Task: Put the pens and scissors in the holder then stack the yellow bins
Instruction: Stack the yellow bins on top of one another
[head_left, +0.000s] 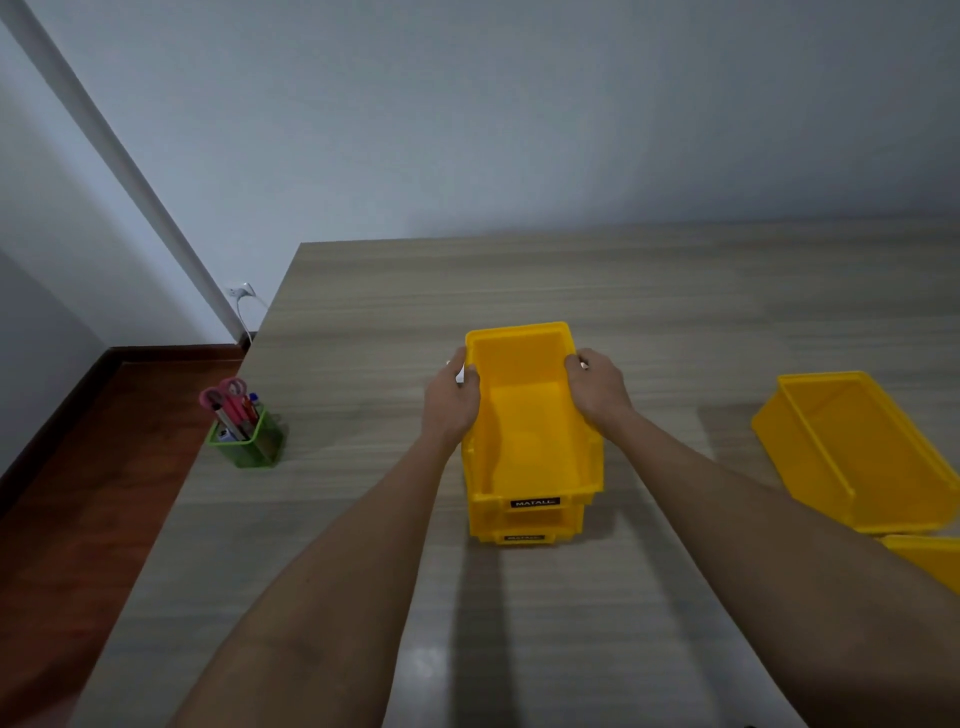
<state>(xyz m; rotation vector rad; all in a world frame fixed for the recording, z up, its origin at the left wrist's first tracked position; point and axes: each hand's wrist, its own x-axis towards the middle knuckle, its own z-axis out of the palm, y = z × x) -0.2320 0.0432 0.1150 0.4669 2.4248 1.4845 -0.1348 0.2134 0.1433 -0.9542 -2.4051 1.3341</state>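
A yellow bin (530, 415) sits on top of a second yellow bin (524, 530) at the middle of the table. My left hand (451, 402) grips the top bin's left wall and my right hand (597, 389) grips its right wall. A third yellow bin (852, 452) lies at the right, and the corner of another yellow bin (930, 561) shows just in front of it. The green holder (249, 441) stands near the table's left edge with pink-handled scissors (223, 392) and pens (244, 410) upright in it.
The wooden table (623, 291) reaches back to a grey wall. Its left edge runs diagonally, with the reddish floor (88, 493) below it. A white plug and cable (241, 299) hang on the wall past the table's far left corner.
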